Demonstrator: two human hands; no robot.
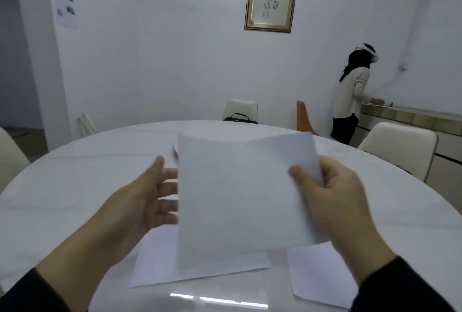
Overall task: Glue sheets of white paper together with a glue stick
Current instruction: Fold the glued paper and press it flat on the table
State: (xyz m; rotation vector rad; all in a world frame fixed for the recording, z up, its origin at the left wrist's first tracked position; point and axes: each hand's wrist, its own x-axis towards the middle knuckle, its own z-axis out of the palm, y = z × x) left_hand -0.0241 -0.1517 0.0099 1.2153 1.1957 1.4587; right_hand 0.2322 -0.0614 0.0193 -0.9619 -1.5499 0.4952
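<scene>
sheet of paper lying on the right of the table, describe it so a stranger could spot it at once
Start at the round white table. Near its close edge, under the right hand, lies a white sheet. Unlike the held sheet it lies flat, and unlike the other flat sheet it lies to the right.

The raised sheet [240,194] and the two sheets lying flat on the table — one to the left [160,261], one to the right [322,276] — are thin, matt white paper, smooth and uncreased. The round table [75,186] has a glossy white top that mirrors a ceiling light at its near edge. The far wall picture [271,0] sits in a shiny gilt frame, and both sleeves [405,286] are dark matt cloth.
</scene>
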